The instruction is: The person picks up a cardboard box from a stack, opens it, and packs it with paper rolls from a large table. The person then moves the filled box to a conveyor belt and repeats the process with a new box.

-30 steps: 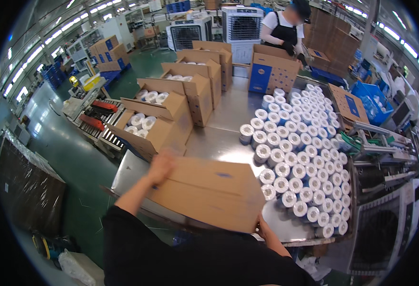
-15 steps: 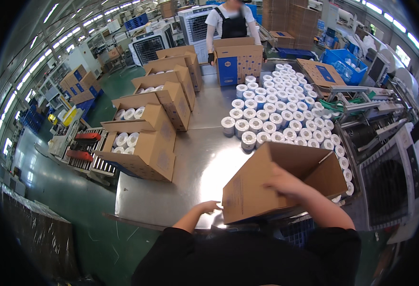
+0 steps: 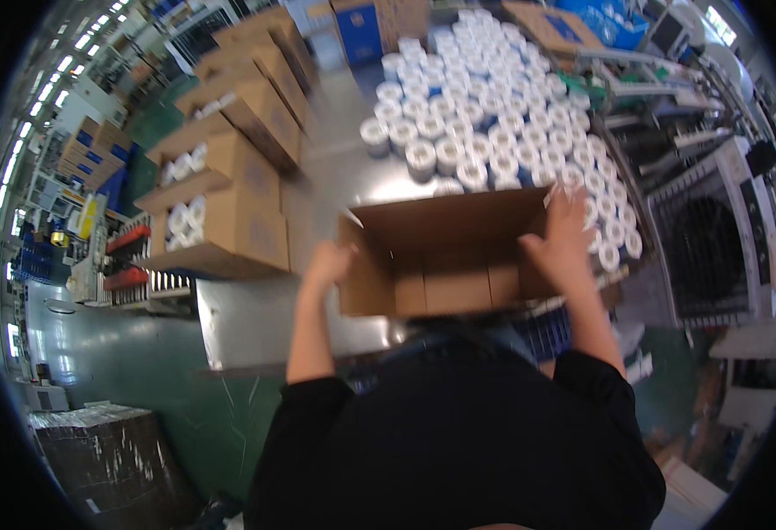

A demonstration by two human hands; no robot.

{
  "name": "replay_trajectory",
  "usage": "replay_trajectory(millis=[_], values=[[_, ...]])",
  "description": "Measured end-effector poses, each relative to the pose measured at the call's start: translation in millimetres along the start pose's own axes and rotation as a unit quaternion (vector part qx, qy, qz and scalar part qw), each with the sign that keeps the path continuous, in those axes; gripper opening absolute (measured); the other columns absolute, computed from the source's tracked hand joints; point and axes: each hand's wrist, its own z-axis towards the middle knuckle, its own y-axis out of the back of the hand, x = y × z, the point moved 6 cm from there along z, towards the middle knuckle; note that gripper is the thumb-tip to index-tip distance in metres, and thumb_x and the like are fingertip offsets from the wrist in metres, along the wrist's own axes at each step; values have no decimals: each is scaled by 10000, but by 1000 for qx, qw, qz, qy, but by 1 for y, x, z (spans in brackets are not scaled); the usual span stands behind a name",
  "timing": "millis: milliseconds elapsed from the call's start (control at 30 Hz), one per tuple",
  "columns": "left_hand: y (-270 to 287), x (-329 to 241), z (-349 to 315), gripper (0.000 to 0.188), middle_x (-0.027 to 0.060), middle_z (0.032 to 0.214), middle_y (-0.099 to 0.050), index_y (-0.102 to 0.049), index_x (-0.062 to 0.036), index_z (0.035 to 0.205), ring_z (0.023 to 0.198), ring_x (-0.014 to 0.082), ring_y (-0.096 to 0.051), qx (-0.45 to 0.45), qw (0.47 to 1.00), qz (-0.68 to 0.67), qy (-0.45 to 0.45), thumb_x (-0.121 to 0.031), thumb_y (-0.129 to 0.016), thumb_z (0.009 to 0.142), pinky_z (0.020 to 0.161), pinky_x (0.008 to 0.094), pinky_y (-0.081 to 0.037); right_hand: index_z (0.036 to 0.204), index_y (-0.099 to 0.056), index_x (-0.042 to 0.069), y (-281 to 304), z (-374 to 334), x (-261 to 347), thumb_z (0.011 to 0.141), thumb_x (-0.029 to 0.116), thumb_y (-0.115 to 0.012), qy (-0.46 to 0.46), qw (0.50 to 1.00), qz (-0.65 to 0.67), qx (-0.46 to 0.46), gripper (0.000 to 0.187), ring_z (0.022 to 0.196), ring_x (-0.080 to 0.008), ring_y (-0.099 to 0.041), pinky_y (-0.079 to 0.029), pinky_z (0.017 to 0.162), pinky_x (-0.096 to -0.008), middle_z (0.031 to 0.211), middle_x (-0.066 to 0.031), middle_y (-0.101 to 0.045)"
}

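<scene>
An open-topped cardboard box [image 3: 459, 274] sits right in front of me at the near edge of the metal table, its mouth facing me and its inner walls and bottom in view, with nothing inside. At its left wall is my left hand [image 3: 328, 263], fingers curled on the edge and somewhat blurred. My right hand [image 3: 566, 247] grips the right wall, thumb toward the inside and fingers stretched along the outer side. Just beyond the box stand many white rolls [image 3: 472, 132] with round holes in their ends, packed upright together.
Along the left of the metal table [image 3: 251, 327], a row of open cardboard boxes [image 3: 247, 212] holds similar white rolls. A roller conveyor [image 3: 132, 274] adjoins on the left. Machinery [image 3: 706, 238] stands at the right. A blue-and-brown box [image 3: 357, 35] stands at the far end.
The box has been turned so its opening faces me. My left hand has risen to its left wall, and my right hand has moved to its right wall. My view has tilted down.
</scene>
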Motion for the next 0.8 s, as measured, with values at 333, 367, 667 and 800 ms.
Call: replay_trajectory(millis=[333, 367, 667, 800], values=[[-56, 94, 55, 676, 231, 1031, -626, -584, 75, 1059, 973, 298, -608, -166, 986, -25, 1, -470, -754, 697, 807, 382, -485, 1182, -518, -46, -154, -58, -198, 796, 218, -703, -120, 954, 264, 80, 502, 886, -276, -613, -480, 800, -345, 1036, -173, -625], [-48, 64, 35, 656, 234, 1009, -630, -592, 72, 1040, 948, 312, -613, -155, 987, 18, -28, -470, -745, 703, 795, 385, -486, 1136, -562, -35, -138, -52, -181, 792, 236, -705, 21, 991, 134, -13, 461, 872, -325, -611, -475, 810, -371, 1040, -193, -623], [-51, 62, 34, 315, 116, 820, -643, -629, 31, 956, 765, 182, -596, 95, 995, 31, 27, -219, -679, 771, 710, 315, -475, 1057, -594, 13, -206, -47, -87, 721, 143, -583, -115, 927, 258, 247, 360, 861, -411, -602, -475, 784, -471, 855, -257, -630], [11, -131, -41, 684, 221, 1195, -509, -431, 38, 1243, 1134, 368, -474, -355, 832, 107, -413, -257, -752, 716, 985, 416, -364, 1239, -473, 12, -180, -68, -73, 715, 37, -529, -126, 930, 279, 206, 527, 751, -419, -601, -482, 706, -487, 768, -259, -618]])
